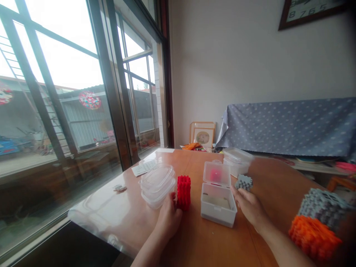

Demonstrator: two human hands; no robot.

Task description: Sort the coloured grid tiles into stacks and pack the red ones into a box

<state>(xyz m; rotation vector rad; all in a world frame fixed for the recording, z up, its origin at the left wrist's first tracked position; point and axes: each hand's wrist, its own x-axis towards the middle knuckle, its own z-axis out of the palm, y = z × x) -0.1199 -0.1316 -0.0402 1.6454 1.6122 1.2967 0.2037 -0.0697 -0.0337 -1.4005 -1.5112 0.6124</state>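
My left hand [168, 217] rests on the wooden table [194, 241] with its fingers curled against the base of a red studded block [184, 193] that stands upright. My right hand [249, 205] lies beside the right wall of an open white plastic box [218, 204], fingers bent near a small grey studded piece [244, 182]. The box's clear lid [216, 173] stands up, with something pink showing through it. Whether the right hand grips anything is unclear.
A stack of clear lidded containers [157, 184] sits left of the red block, another clear container [236, 159] behind the box. Grey and orange studded blocks [317, 218] are at the right edge. Paper [143, 167] lies near the window; a covered sofa [292, 126] is behind.
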